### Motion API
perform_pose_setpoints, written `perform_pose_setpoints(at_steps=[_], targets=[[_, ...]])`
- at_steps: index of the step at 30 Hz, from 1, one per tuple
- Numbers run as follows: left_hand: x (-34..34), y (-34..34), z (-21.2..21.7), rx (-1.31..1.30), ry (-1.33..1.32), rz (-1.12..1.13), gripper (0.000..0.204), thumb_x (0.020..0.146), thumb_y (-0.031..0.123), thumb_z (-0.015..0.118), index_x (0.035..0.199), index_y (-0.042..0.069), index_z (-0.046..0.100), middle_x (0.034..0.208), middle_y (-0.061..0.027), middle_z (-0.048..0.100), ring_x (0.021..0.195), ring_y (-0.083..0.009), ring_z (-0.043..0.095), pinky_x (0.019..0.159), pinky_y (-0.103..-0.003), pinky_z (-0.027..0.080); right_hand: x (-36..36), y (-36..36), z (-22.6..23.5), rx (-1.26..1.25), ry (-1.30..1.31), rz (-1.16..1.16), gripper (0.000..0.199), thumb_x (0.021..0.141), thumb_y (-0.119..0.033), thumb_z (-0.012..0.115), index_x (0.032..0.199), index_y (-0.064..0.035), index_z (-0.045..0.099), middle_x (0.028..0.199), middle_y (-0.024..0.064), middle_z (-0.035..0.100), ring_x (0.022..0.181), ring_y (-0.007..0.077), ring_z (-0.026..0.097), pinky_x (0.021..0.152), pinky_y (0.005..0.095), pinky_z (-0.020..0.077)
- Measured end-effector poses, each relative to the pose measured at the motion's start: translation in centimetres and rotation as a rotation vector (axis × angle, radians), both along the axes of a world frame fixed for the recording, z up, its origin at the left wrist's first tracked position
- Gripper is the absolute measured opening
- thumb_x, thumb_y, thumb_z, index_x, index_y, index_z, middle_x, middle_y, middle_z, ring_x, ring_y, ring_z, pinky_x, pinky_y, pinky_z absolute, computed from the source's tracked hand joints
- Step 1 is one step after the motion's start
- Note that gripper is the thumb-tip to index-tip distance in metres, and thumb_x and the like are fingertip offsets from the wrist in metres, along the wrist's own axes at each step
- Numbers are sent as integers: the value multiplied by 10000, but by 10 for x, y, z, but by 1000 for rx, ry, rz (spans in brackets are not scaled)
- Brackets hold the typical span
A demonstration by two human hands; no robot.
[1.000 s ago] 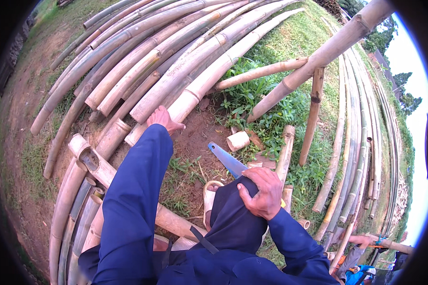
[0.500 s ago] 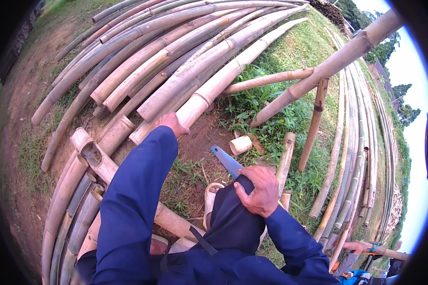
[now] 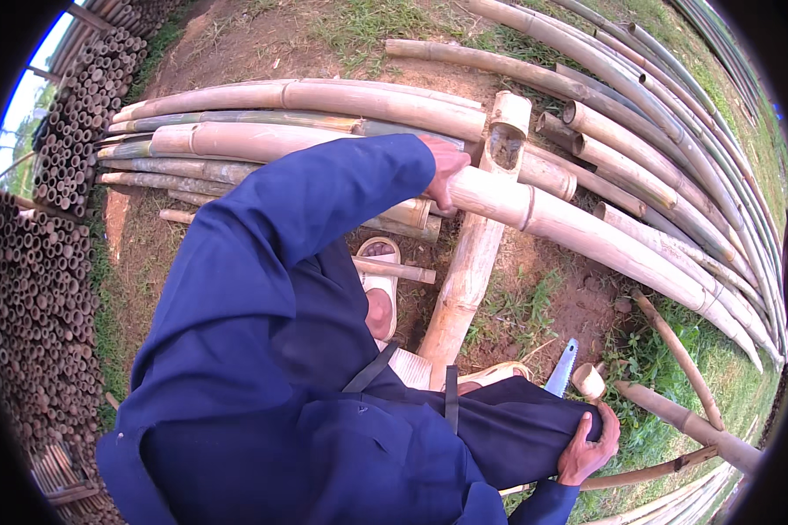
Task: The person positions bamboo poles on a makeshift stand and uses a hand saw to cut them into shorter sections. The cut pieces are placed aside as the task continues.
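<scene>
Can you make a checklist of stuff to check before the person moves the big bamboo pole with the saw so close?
1. Left hand on the big bamboo pole: ok, it rests on top.
2. Pole supported: ok, it lies across the notched bamboo post.
3. Saw kept low: ok, right hand holds it by the knee, blade pointing away.
4. Feet clear: cannot tell, sandalled foot sits close to the post.
5. Small cut bamboo piece underfoot: not ok, lies beside the saw.
</scene>
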State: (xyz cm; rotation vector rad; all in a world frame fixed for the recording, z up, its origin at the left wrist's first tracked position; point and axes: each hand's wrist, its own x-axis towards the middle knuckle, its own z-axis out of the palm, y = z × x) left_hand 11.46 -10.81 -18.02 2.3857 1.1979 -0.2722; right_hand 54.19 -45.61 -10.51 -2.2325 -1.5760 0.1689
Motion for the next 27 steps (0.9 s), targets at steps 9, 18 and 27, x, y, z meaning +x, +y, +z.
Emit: perform_pose_setpoints(at_steps=[9, 18, 27], targets=[[-291, -52, -4, -228, 477, 349, 683, 684, 252, 869, 1279, 92, 576, 1158, -187, 710, 1138, -389, 657, 959, -494, 517, 2, 6, 1, -13, -79, 26, 278, 917, -111, 698, 1175, -7, 701, 1210, 141, 688, 1158, 324, 622, 1034, 432, 460], [-315, -34, -24, 262, 288, 528, 488, 867, 191, 758, 1299, 108, 547, 1260, -150, 683, 1182, -363, 650, 989, -470, 524, -13, 19, 4, -1, -188, 50, 276, 885, -159, 747, 1141, -58, 723, 1181, 111, 703, 1141, 316, 622, 1014, 432, 465], [33, -6, 27, 191, 10, 45, 530, 893, 375, 743, 1302, 80, 581, 1313, -160, 658, 1181, -372, 646, 980, -490, 531, -17, 25, 3, 9, -271, 30, 288, 852, -226, 754, 1109, -99, 721, 1158, 74, 708, 1141, 306, 622, 1003, 425, 457]])
